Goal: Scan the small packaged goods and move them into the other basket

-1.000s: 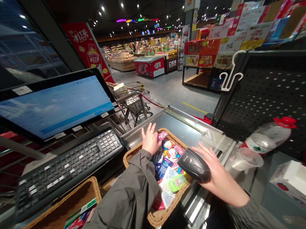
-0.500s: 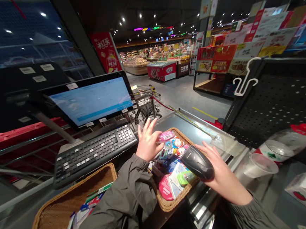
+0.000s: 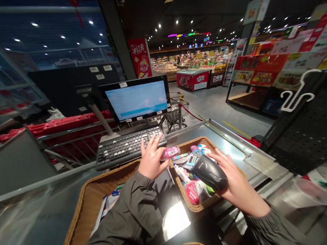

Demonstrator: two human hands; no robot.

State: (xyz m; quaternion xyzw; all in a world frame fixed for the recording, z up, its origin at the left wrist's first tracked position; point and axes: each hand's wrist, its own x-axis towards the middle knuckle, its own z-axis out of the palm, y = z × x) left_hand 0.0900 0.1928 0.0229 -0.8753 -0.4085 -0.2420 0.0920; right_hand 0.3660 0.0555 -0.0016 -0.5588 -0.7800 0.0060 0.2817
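Between the thumb and fingers of my left hand [image 3: 151, 159] is a small pink packaged item [image 3: 170, 152] with a white barcode label; its exact kind is unclear. The other fingers of that hand are spread, beside the keyboard [image 3: 128, 146]. My right hand [image 3: 232, 177] grips a black barcode scanner [image 3: 209, 172], its head toward the pink item. Below the scanner lies a wicker basket [image 3: 198, 207] filled with small packaged goods, among them a round pink package [image 3: 192, 192]. A second wicker basket [image 3: 82, 204] at the left holds several flat packages, partly covered by my left sleeve.
A monitor [image 3: 139, 98] showing a blue-white screen stands behind the keyboard. On the right are a clear plastic cup [image 3: 309, 192] and a white hanger [image 3: 296, 91] on a black perforated panel. The metal counter [image 3: 24, 220] stretches along the left.
The view has swung left. My left hand has moved with the pink item from above the right basket to its left edge. The scanner stays in my right hand over the basket.
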